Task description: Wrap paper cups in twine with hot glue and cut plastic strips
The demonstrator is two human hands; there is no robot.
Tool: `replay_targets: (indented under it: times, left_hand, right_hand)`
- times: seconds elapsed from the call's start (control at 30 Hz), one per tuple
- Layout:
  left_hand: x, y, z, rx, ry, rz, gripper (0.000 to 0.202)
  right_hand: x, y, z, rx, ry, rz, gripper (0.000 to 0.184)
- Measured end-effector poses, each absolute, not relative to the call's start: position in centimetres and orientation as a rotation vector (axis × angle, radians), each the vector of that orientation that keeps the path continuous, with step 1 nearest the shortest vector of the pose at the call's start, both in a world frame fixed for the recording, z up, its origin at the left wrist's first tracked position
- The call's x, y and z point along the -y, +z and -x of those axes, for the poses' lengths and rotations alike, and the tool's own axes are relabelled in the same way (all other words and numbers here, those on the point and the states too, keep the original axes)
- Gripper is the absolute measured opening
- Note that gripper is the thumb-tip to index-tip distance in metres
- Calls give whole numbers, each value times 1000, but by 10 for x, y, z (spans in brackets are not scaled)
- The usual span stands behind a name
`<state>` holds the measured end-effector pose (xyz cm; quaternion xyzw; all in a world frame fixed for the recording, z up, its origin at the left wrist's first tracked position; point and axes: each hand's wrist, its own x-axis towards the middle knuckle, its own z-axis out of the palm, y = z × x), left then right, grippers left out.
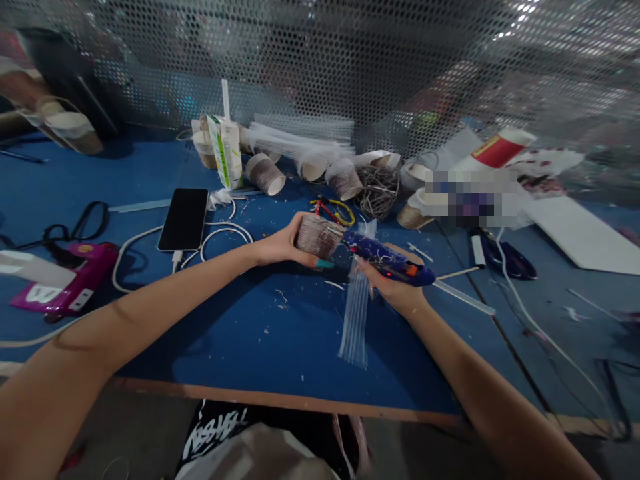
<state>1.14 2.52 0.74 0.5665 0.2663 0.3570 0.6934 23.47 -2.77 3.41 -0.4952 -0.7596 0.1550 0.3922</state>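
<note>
My left hand (pixel 290 243) is wrapped round a twine-wrapped cup (pixel 319 237), which it holds above the blue table. My right hand (pixel 393 287) grips a blue glue gun (pixel 390 259), its nozzle pointing left at the side of the cup and close to or touching it. A clear glue stick (pixel 465 297) juts from the back of the gun. Beneath the gun lies a bundle of clear glue sticks (pixel 356 320). Red-and-yellow-handled pliers (pixel 334 210) rest just behind the cup.
Several wrapped cups (pixel 267 175), a drink carton (pixel 227 152) and a coil of grey cord (pixel 377 191) stand along the mesh screen (pixel 300 60). To the left are a phone (pixel 184 220) on a white cable and a purple device (pixel 75 280). Dark-handled scissors (pixel 510 259) lie right.
</note>
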Motion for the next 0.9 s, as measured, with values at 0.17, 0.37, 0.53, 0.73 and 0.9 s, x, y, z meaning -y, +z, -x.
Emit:
replay_targets:
  times: [0.17, 0.37, 0.53, 0.73, 0.9]
  left_hand:
    - [-25, 7, -11, -574, 771, -1293, 78]
    - [-22, 8, -11, -570, 791, -1370, 76]
    - [-23, 8, -10, -567, 769, -1309, 76]
    - [-24, 7, -11, -522, 769, -1335, 74]
    - [-24, 9, -9, -555, 728, -1385, 76]
  right_hand:
    - [25, 30, -234, 1988, 542, 1180, 18]
    - [20, 21, -239, 1733, 659, 1326, 34]
    - [21, 21, -244, 1752, 765, 1285, 39]
    - [22, 24, -237, 1756, 830, 1262, 34]
    - [15, 12, -243, 1590, 871, 1288, 43]
